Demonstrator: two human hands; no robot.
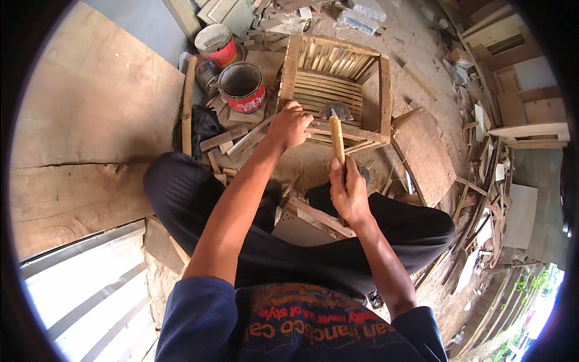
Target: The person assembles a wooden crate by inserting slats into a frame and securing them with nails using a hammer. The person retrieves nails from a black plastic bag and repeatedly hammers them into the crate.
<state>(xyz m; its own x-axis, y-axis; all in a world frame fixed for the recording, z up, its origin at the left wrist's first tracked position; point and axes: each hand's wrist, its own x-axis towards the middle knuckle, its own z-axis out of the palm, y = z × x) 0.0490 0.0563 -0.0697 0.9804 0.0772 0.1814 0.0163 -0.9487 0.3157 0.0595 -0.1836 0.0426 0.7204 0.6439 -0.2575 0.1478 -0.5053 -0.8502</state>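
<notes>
A slatted wooden crate point(329, 87) lies in front of me, its open side facing up and its slats showing inside. My left hand point(291, 125) is closed on the frame at its near left corner. In my right hand point(350, 192) is a putty knife point(337, 139), gripped by its pale wooden handle. Its flat grey metal blade is over the crate's near rail; whether it touches the wood I cannot tell.
Left of the crate stand an open red can point(242, 87) with grey residue, a second red can point(216, 46) and a dark tin point(208, 73). A wooden board point(422, 155) leans at the crate's right. Wood scraps point(319, 214) lie near my legs. Plastic bottles point(357, 22) are at the back.
</notes>
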